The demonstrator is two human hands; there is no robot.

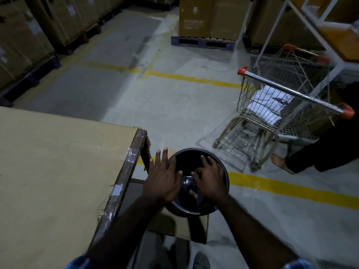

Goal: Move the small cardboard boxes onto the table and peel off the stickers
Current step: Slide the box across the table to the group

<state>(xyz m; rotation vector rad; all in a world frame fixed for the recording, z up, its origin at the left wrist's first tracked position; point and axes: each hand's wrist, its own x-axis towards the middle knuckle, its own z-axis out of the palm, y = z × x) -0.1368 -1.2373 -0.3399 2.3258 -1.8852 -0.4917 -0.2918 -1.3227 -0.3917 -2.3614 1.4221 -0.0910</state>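
1. Your left hand [162, 178] is spread flat with the fingers splayed and nothing in its grip, hovering at the left rim of the black bin [219, 166].
2. Your right hand [210, 180] is right over the bin's mouth, fingers curled and pinched toward each other — something small may sit between the fingertips, but it is too blurred for you to tell what, or whether it is gripped at all.
3. The bin is round, dark and glossy, and it stands on a flat piece of cardboard [174, 224] on the floor, just beside the table corner.
4. To your left is the table [58, 171], its top covered in a brown cardboard sheet, with clear and brown tape along the near edge and corner.
5. No small cardboard box shows on the table top or in either hand — the only cartons in sight are the large stacked ones [207, 16] on pallets at the far side and along the left wall.
6. A wire shopping cart [287, 105] with orange handle caps stands to your right, well apart from the bin, with white papers [270, 103] lying in its basket.
7. Another person's bare foot [279, 161] and dark trouser leg show beside the cart's wheels.
8. Yellow lines [291, 188] cross the grey floor under and beyond the bin.
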